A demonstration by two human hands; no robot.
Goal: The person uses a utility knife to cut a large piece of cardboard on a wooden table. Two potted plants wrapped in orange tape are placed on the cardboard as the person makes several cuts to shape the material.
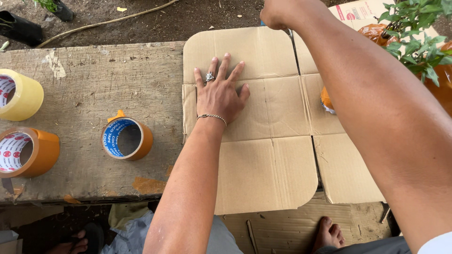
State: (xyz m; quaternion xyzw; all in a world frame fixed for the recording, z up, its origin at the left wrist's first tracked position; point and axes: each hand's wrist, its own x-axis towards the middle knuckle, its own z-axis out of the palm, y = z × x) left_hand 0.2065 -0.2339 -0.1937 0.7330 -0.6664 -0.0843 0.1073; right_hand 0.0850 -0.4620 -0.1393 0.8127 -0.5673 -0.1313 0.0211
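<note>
A flattened brown cardboard box point(268, 164) lies on the wooden table point(89, 89), overhanging its near edge. My left hand point(220, 91), with a ring and a thin bracelet, presses flat on the cardboard's left panel, fingers spread. My right hand point(278, 13) reaches across to the far edge of the cardboard near a flap's top; its fingers are curled and partly out of view, so what it grips is unclear. A roll of brown tape point(127, 138) stands on the table just left of the cardboard.
Two more tape rolls sit at the table's left edge, a yellowish one point(19, 96) and a brown one point(26, 151). A potted green plant point(419, 35) in an orange wrapper stands at right. An orange object point(326, 100) lies under my right arm. My bare foot point(329, 233) is below.
</note>
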